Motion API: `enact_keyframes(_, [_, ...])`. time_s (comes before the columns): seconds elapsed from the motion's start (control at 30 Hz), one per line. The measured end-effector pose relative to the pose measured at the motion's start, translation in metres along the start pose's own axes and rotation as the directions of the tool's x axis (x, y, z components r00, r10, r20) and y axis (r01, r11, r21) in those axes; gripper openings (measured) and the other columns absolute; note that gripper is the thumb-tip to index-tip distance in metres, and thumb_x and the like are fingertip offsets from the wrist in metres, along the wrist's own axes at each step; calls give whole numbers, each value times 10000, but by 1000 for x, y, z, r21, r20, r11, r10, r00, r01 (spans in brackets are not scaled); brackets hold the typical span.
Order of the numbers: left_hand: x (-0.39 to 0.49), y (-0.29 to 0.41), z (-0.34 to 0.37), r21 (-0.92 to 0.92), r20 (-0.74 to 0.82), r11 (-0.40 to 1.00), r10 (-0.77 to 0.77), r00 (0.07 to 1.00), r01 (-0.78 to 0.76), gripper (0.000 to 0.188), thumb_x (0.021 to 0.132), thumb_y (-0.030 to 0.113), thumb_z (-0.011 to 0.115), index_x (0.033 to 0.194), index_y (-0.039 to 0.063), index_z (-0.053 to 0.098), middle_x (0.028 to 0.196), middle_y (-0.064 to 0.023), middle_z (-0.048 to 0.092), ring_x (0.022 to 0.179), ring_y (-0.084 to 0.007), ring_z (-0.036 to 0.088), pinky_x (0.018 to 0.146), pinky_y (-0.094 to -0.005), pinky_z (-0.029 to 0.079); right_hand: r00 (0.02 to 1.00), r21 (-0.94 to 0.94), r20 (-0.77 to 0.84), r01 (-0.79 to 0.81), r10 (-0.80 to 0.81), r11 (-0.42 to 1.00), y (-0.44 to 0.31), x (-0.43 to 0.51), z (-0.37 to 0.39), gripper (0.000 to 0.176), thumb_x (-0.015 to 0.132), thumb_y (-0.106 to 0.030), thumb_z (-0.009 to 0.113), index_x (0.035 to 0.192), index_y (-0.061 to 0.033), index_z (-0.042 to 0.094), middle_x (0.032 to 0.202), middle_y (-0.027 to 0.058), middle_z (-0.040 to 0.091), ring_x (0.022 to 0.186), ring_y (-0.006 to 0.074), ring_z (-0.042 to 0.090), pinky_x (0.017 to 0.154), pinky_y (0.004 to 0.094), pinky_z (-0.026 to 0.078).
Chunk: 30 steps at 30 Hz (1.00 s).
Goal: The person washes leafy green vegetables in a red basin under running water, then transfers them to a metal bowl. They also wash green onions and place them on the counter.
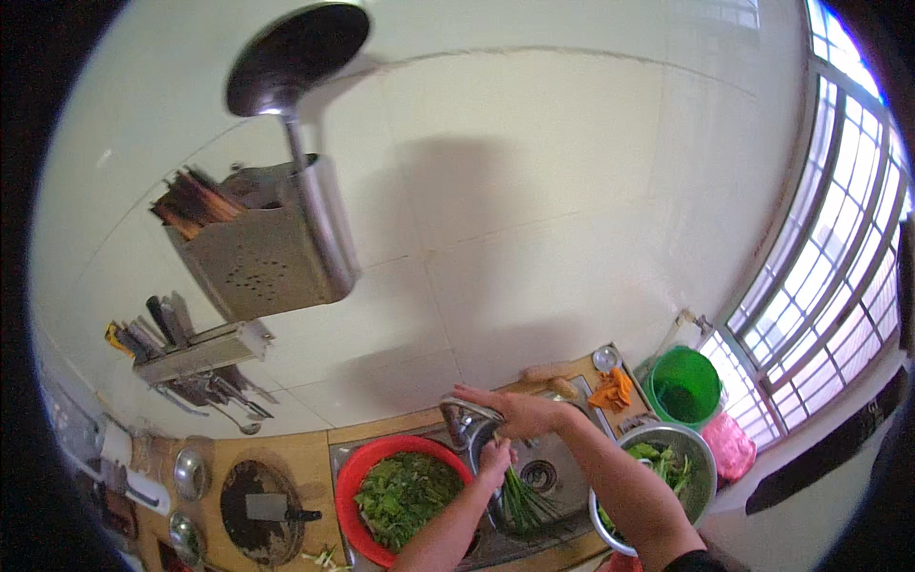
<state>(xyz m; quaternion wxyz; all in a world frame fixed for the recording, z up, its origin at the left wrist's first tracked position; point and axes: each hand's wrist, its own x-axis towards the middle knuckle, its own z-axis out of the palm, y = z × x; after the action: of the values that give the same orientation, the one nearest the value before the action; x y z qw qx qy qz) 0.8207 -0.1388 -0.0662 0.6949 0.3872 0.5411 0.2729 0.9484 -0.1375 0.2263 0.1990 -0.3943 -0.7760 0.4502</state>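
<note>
My left hand is closed around a bunch of green onions, whose green tops hang down into the metal sink. Above it, my right hand stretches over the chrome faucet, with its fingers extended at the faucet's top. Whether the right hand's underside touches the metal is hidden. Beside the left forearm, a red basin full of leafy greens rests at the sink's left. A metal bowl with more greens lies partly behind my right forearm.
On the left counter a cleaver lies on a round chopping board. A chopstick holder with a ladle and a knife rack hang on the wall. An orange cloth and a green bucket are at the right.
</note>
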Motion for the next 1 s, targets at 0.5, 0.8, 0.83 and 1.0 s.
enact_keyframes(0.5, [-64,44,39,769,24,636,69,997,-63,395,881,416,695,991,37,721,901,-199,703,916,-392,668,882,-490,507,500,617,-658,-71,563,784,213,-55,228,764,821,-238,782,1472,-58,426,1382,187,564,1257,300,566,1033,384,448])
enact_keyframes(0.8, [21,83,-29,924,75,175,790,608,-341,702,890,321,667,1420,-58,407,1365,-337,498,1272,-472,491,1085,-524,381,272,853,-474,-97,838,513,193,-82,261,233,989,-268,642,1004,-35,634,851,35,631,825,156,614,762,345,497])
enact_keyframes(0.83, [31,86,-28,905,16,286,718,696,-316,673,895,304,652,1414,-51,411,1339,-331,519,1261,-468,502,1079,-513,390,257,889,-417,-86,872,450,192,-84,262,228,996,-271,633,998,-43,623,832,32,618,805,160,619,748,349,499])
enact_keyframes(1.0, [27,87,-28,777,-40,598,360,932,-197,727,868,267,627,1464,-65,376,1414,-334,483,1378,-402,426,1168,-470,294,292,798,-602,195,743,570,190,-85,255,200,997,-241,610,954,-47,585,792,28,606,738,152,589,717,363,490])
